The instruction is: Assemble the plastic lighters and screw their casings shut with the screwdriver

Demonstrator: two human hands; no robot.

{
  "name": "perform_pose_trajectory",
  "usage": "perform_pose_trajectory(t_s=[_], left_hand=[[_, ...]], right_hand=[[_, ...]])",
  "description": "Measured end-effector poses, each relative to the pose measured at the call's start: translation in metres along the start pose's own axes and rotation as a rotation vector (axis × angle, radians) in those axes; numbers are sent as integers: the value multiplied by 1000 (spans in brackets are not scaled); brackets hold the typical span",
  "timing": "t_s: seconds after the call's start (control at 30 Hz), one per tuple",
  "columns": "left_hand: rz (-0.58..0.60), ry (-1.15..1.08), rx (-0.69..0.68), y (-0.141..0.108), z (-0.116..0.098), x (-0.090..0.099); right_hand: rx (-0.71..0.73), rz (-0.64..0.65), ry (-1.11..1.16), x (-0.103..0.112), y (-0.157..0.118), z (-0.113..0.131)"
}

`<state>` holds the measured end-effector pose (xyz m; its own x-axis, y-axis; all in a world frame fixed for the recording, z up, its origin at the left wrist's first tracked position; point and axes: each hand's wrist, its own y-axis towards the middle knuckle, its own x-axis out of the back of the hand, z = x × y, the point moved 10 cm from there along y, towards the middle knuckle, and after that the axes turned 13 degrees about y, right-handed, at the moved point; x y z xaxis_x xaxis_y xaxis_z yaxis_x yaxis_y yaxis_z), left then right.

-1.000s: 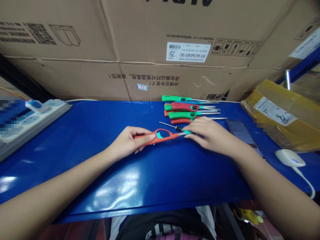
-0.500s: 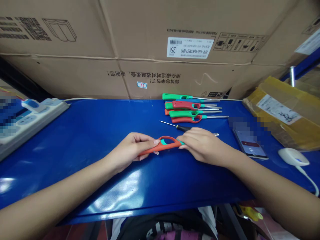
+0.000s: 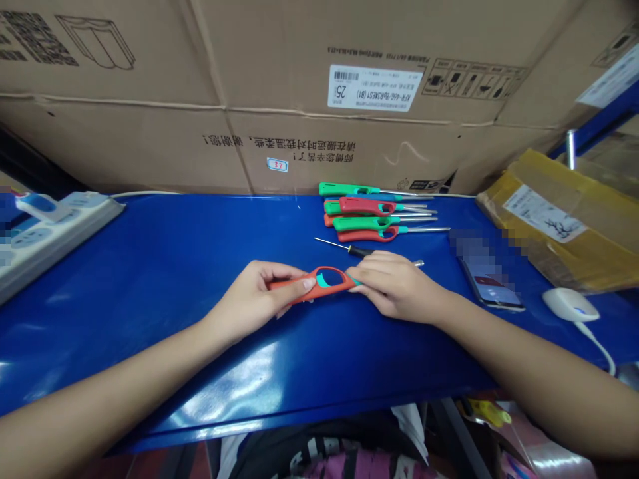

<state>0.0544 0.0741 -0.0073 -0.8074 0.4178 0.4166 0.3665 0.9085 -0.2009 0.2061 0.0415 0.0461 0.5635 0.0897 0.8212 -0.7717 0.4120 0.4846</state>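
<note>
An orange long-neck lighter (image 3: 325, 288) with a teal trigger is held between both hands above the blue table. My left hand (image 3: 264, 293) is closed around its handle, the thumb on top near the trigger. Fingers of my right hand (image 3: 397, 285) are closed on the teal collar at its other end and cover whatever lies beyond. Just behind the right hand is a screwdriver (image 3: 357, 251) with a black handle, partly hidden by that hand. Farther back lies a pile of green, red and orange lighters (image 3: 367, 224) with metal tubes pointing right.
A white power strip (image 3: 54, 229) runs along the left side. At the right are a phone (image 3: 492, 283), a white corded device (image 3: 570, 304) and a yellow-taped carton (image 3: 554, 219). A large cardboard box (image 3: 279, 73) walls off the back of the blue table (image 3: 164, 246).
The orange lighter has turned slightly, so more of its trigger loop faces up. Both hands keep their hold. The whole view has shifted a little.
</note>
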Motion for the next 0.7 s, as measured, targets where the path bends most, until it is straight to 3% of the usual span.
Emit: perform_pose_trajectory(t_s=[0.17, 0.3, 0.37, 0.53, 0.7], left_hand=[[62, -141, 62, 3, 11, -7], [28, -69, 16, 5, 7, -3], [-52, 53, -107, 6, -5, 5], [-237, 425, -600, -10, -47, 11], [-311, 531, -759, -19, -57, 13]], right_hand=[[33, -29, -26, 2, -1, 2], [-24, -33, -50, 3, 1, -2], [-79, -1, -65, 2, 2, -6], [-301, 129, 46, -4, 1, -21], [-429, 143, 129, 1, -5, -31]])
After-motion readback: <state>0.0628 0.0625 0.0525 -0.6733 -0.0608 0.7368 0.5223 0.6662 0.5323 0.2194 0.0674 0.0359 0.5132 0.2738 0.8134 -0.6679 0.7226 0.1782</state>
